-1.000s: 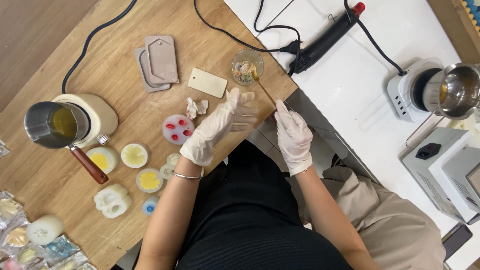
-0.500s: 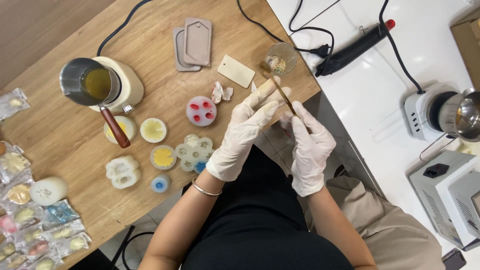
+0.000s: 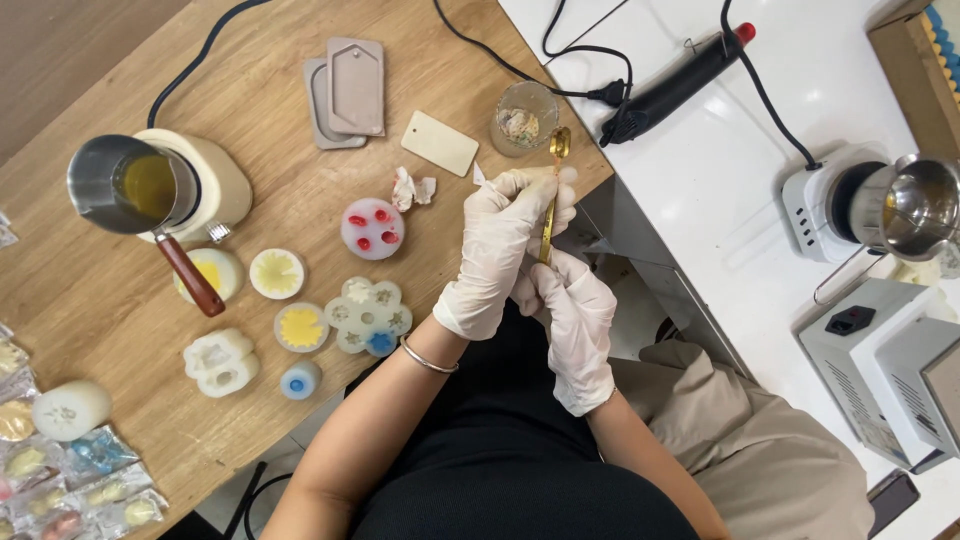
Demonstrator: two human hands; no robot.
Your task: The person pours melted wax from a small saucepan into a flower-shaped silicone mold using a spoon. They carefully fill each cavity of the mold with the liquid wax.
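Both my hands wear white gloves and meet just off the wooden table's [image 3: 120,400] near edge. My right hand [image 3: 575,320] grips the lower handle of a thin gold spoon [image 3: 552,190], whose bowl points up towards a small glass cup [image 3: 524,117] of pale bits. My left hand [image 3: 500,245] closes its fingers around the spoon's shaft near the middle. A round white silicone mould with red fillings [image 3: 372,228] lies just left of my left hand, with a flower-shaped mould [image 3: 368,316] below it.
A steel pot of yellow liquid [image 3: 135,190] stands on a cream heater at the left. Round yellow-filled moulds [image 3: 276,273], grey tag moulds [image 3: 345,90], a cream tag [image 3: 440,143] and wrapped pieces [image 3: 60,480] dot the table. The white counter at right holds a black heat tool [image 3: 680,72] and a hotplate with pot [image 3: 880,205].
The gold spoon has come out of the glass cup towards me. My hands have closed together on it, and the view has shifted so the table sits further right.
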